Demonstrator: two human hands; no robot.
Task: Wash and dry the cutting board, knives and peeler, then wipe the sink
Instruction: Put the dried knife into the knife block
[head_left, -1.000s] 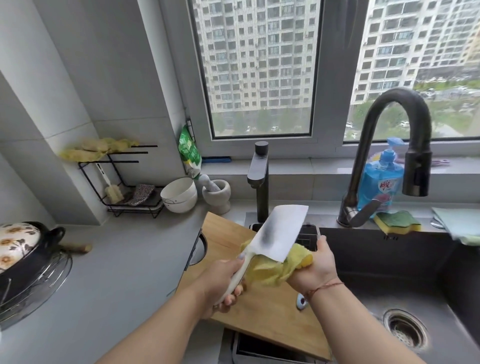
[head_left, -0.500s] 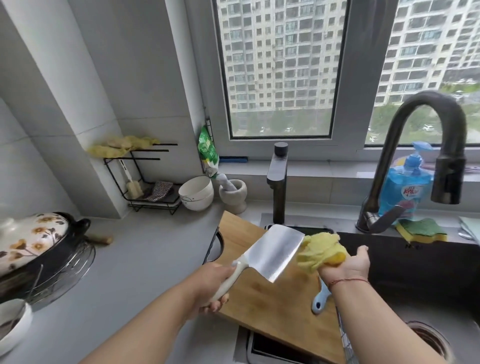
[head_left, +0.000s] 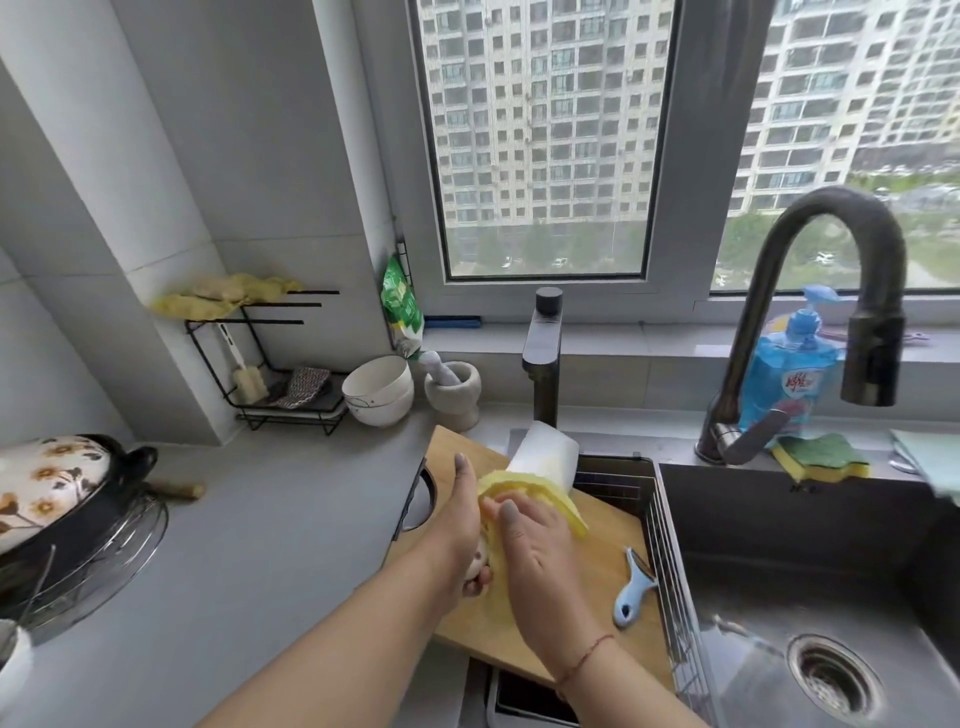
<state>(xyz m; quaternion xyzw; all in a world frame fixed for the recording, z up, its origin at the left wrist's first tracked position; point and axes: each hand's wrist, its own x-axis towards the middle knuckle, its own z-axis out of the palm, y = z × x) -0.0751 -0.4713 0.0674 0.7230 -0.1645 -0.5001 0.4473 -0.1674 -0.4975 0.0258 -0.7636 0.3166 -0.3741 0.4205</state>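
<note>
Head view: my left hand (head_left: 462, 525) grips the cleaver (head_left: 545, 454) handle, my right hand (head_left: 530, 540) presses the yellow cloth (head_left: 524, 491) round its blade, over the cutting board (head_left: 587, 587) at the sink's (head_left: 779, 519) left edge. I judge drying under way; peeler (head_left: 635, 590) lies on the board, sink wiping left.

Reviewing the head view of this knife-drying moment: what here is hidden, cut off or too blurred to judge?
- Cleaver: its handle and lower blade are hidden by the yellow cloth and both hands.
- Left hand: its fingers lie behind the cloth, so the grip is mostly unseen.
- Right hand: its palm side faces away.
- Soap bottle: the label is too blurred to read.
- Pot: cut off by the left edge.
</note>
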